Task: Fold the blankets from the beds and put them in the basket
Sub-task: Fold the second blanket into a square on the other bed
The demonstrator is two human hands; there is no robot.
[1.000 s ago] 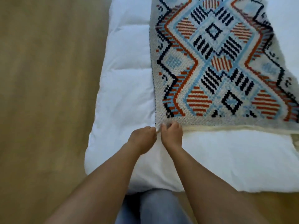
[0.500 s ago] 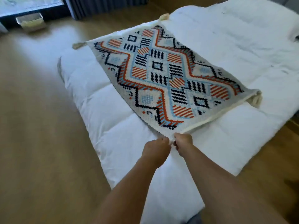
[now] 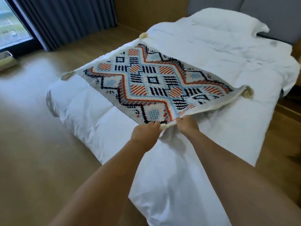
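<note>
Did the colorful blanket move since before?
Yes. The left hand and right hand raised the near corner of the blanket up off the white duvet; its far tassels stayed put.

Soft daylight is coming from the tall glass window (image 3: 11, 30) at upper left, laying pale glare on the tan wooden floor (image 3: 24, 88). Slight blur is softening the whole frame, and wide-angle distortion is bending lines near the edges

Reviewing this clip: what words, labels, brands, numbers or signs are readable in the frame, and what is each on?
No readable text anywhere.
The patterned blanket: geometric shapes only, no letters or tag showing.
The container by the window: too blurred to tell.
The white bedding: no print showing.
</note>
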